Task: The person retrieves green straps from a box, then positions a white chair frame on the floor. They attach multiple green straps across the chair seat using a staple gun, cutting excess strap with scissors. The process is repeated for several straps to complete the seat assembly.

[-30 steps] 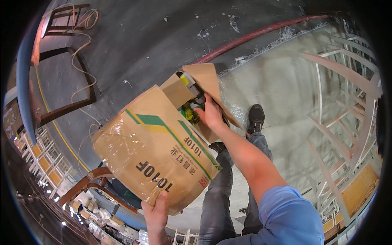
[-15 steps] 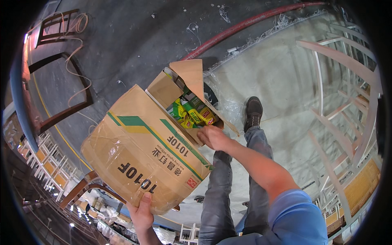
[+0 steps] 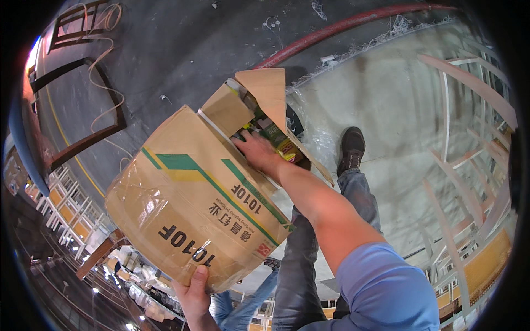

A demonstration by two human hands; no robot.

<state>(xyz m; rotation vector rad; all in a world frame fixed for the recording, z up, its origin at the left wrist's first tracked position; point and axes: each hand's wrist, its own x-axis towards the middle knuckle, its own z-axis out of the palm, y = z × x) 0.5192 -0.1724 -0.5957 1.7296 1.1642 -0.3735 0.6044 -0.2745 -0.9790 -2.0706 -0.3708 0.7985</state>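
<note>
Raised higher, carton sits between both hands, right inside.

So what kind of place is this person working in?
Probably a warehouse or workshop floor. The left hand holds up a big taped cardboard carton of small packets, the floor is bare grey concrete with a red hose, and pale metal racking stands nearby.

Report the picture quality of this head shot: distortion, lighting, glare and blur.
Head view: strong fisheye bend, with a black rim and the pale shelving frames curved; even light on the large brown cardboard box; small bright lamp spots at lower left; box, right hand and left hand reasonably sharp, edges softer.
</note>
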